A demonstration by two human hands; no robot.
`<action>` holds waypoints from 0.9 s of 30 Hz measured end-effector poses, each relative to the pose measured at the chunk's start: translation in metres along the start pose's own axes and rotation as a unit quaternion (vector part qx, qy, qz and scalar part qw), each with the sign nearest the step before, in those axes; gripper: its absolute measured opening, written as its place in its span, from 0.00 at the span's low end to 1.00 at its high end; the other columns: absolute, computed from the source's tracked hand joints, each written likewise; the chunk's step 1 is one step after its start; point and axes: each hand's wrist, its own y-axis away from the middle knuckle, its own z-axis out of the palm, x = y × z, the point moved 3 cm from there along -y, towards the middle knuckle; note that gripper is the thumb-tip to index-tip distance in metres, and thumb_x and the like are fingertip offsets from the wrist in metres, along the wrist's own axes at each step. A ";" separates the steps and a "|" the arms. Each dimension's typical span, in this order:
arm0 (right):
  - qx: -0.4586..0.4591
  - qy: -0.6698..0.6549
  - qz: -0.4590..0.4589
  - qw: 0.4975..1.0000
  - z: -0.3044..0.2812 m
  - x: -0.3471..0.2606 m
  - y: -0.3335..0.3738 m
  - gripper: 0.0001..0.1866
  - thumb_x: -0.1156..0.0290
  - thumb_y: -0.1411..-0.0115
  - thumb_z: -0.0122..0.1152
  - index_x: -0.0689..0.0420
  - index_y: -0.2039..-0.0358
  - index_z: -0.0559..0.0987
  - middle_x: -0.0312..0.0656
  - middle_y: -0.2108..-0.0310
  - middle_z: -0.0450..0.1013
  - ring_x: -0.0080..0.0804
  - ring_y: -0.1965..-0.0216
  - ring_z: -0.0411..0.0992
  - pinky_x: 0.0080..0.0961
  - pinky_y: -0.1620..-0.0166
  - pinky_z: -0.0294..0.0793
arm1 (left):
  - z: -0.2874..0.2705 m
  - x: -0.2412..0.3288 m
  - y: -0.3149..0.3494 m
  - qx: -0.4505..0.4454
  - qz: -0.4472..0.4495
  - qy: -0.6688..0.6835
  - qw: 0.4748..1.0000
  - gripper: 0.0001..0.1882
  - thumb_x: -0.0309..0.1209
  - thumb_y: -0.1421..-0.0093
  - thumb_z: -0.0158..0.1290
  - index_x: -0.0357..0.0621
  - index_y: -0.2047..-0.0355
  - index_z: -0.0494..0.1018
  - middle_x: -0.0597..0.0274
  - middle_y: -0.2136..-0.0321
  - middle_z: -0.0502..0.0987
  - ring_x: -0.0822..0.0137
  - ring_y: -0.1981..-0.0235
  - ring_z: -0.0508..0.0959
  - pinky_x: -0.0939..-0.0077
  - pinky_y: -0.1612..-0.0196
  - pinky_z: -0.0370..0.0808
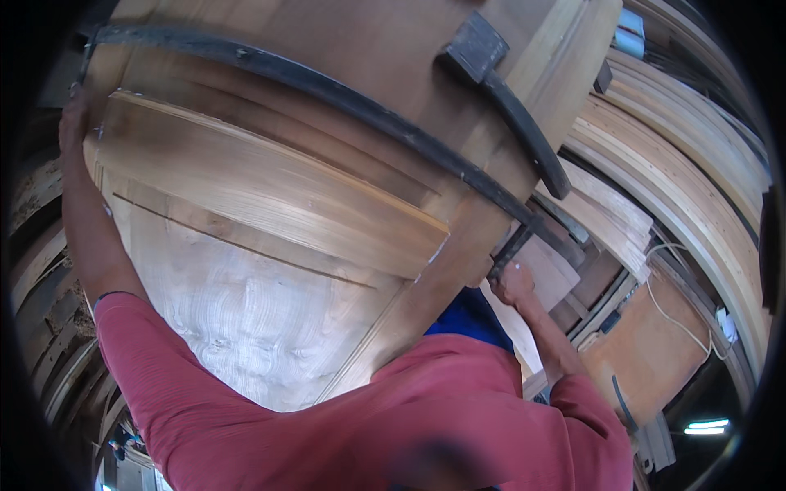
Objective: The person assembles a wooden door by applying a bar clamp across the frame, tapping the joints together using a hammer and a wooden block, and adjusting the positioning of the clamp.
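A wooden door (246, 327) with raised panels and rails spreads out in front of me. Across it runs a long dark bar clamp (327, 94), from the door's left edge to its right edge. My left hand (74, 123) is at the clamp's left end, its fingers partly hidden and seemingly wrapped round the end piece. At the other end my right hand (514, 284) is closed on the clamp's jaw and screw part, beside the door's edge. A hammer (524, 131) with a blocky dark head and dark handle lies on the door beyond the bar.
Long stacked boards (671, 147) line the right side. Lower right, a brown board (647, 352) has a white cable (684, 323) running over it. More timber (49, 286) is piled at the left, and a lit lamp (706, 427) shows at lower right.
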 end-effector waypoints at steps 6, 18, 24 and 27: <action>-0.083 -0.118 -0.185 0.972 -0.002 0.009 -0.019 0.20 0.55 0.46 0.68 0.58 0.61 0.80 0.58 0.61 0.78 0.56 0.58 0.77 0.51 0.56 0.75 | 0.026 -0.050 -0.068 -0.001 0.105 0.109 0.989 0.37 0.54 0.26 0.29 0.33 0.36 0.63 0.41 0.37 0.68 0.49 0.33 0.66 0.66 0.34 0.61; -0.075 0.016 0.019 0.997 0.003 0.019 -0.016 0.17 0.64 0.49 0.68 0.61 0.62 0.78 0.59 0.68 0.77 0.58 0.64 0.76 0.50 0.57 0.74 | 0.030 -0.063 -0.067 -0.041 0.127 0.232 0.964 0.39 0.58 0.27 0.33 0.34 0.34 0.63 0.47 0.35 0.68 0.58 0.33 0.65 0.66 0.33 0.60; -0.098 -0.173 -0.092 0.976 -0.044 -0.008 -0.003 0.18 0.63 0.47 0.68 0.62 0.61 0.76 0.58 0.63 0.77 0.58 0.60 0.75 0.49 0.56 0.73 | 0.034 -0.088 -0.109 0.015 0.118 0.116 0.986 0.43 0.61 0.29 0.28 0.32 0.37 0.65 0.35 0.39 0.69 0.46 0.34 0.66 0.61 0.35 0.61; -0.009 -0.121 -0.087 0.989 -0.024 0.001 0.019 0.20 0.62 0.45 0.67 0.62 0.58 0.74 0.58 0.58 0.76 0.58 0.57 0.74 0.49 0.54 0.72 | 0.005 -0.105 -0.134 0.035 0.152 0.018 0.988 0.41 0.61 0.29 0.29 0.35 0.37 0.66 0.35 0.40 0.70 0.45 0.34 0.66 0.61 0.36 0.62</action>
